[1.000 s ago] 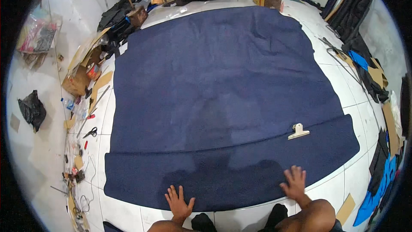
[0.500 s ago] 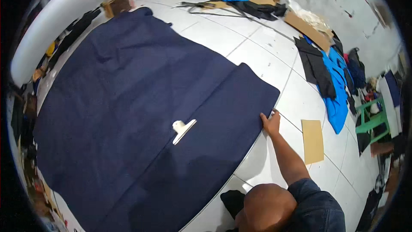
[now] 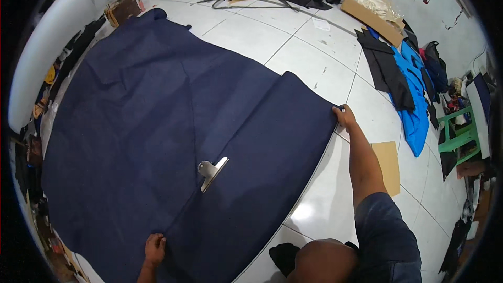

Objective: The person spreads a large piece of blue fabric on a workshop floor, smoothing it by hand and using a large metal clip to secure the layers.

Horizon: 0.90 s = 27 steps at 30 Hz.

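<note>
Far left, the white roll (image 3: 50,52) lies beyond your dark blue cloth (image 3: 120,141), which sprawls across the floor tiles (image 3: 319,86) with its near side doubled into a folded strip (image 3: 262,178).

And here's your left hand (image 3: 154,249), out of view half a second ago, now at the fold line low in the picture! Its fingers are curled close together; whether they pinch the cloth, you can't tell from here.

Along the line sits the metal clip (image 3: 212,173), still at the strip's edge, though whether it bites is unclear. A crease (image 3: 192,115) now runs from near it toward the far side, so the cloth seems to be under some pull.

Over to your right hand (image 3: 344,117): it has slid up the edge to the strip's far corner, thumb and fingers pinching it. That looks like a firmer hold for shifting the strip, with the clip's stretch between your two hands.

Past your forearm, cardboard (image 3: 386,167), then bright blue fabric (image 3: 411,99), and the green stool (image 3: 462,136) furthest right.
</note>
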Motion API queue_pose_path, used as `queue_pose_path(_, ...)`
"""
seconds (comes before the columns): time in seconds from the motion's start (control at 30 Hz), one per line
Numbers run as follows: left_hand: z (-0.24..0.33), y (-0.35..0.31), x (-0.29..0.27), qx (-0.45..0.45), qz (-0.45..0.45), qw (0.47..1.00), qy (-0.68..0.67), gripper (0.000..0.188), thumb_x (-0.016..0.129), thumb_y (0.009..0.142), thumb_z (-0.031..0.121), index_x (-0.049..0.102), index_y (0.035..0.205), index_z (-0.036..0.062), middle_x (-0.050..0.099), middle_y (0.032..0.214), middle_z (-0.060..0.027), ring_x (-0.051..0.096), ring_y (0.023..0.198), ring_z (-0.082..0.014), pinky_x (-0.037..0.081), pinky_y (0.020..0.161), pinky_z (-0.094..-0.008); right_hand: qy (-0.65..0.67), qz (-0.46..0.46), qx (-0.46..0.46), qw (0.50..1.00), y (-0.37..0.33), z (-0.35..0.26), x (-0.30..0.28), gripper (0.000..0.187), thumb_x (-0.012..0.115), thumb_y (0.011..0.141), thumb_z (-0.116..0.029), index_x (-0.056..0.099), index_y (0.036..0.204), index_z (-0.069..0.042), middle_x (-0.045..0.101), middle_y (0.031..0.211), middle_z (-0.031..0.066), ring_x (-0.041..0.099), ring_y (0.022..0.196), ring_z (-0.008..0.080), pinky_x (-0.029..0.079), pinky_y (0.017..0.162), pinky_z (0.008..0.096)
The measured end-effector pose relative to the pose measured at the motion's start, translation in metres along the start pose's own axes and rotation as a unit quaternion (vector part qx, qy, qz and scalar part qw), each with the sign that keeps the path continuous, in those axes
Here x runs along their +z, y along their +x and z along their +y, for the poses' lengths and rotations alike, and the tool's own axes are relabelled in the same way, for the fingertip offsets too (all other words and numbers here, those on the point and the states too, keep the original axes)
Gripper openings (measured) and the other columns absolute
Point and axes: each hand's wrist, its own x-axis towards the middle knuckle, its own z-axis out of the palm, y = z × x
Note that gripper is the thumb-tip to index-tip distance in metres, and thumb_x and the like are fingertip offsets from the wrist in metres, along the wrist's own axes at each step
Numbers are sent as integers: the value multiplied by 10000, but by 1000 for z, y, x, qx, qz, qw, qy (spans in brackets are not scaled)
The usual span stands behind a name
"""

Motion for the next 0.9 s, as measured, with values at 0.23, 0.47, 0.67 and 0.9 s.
queue_pose_path(0.23, 13, -11, 11, 29, 4, 998, 62, 183, 564, 864, 142, 596, 964, -8, 559, 934, -186, 520, 907, -360, 410, 828, -443, -289, 4, -16, 957, -17, -7, -19, 608, 530, 841, -561, 561, 1011, 22, 630, 1010, 241, 614, 973, 368, 477, 830, 451)
queue_pose_path(0.47, 23, -32, 11, 26, 28, 995, 90, 334, 600, 826, 55, 526, 1149, 10, 487, 1013, -183, 478, 948, -352, 408, 840, -440, -206, 53, -364, 907, -53, -113, 31, 512, 593, 848, -365, 508, 1251, -61, 534, 1230, 167, 500, 1150, 323, 394, 972, 439)
queue_pose_path(0.67, 41, -34, 16, 9, 2, 996, 93, 525, 621, 803, 6, 454, 1295, 84, 439, 1114, -175, 443, 1038, -347, 397, 902, -439, -201, -97, -216, 950, -25, -166, 101, 702, 390, 903, -562, 301, 1428, -104, 279, 1483, 129, 268, 1363, 312, 254, 1090, 491)
queue_pose_path(0.9, 32, -38, 16, -4, 12, 997, 77, 542, 632, 803, 22, 461, 1309, 110, 446, 1130, -175, 434, 1060, -348, 399, 916, -436, -278, -129, -178, 935, -32, -183, 99, 707, 437, 877, -553, 285, 1441, -154, 258, 1491, 118, 219, 1382, 302, 218, 1085, 537)
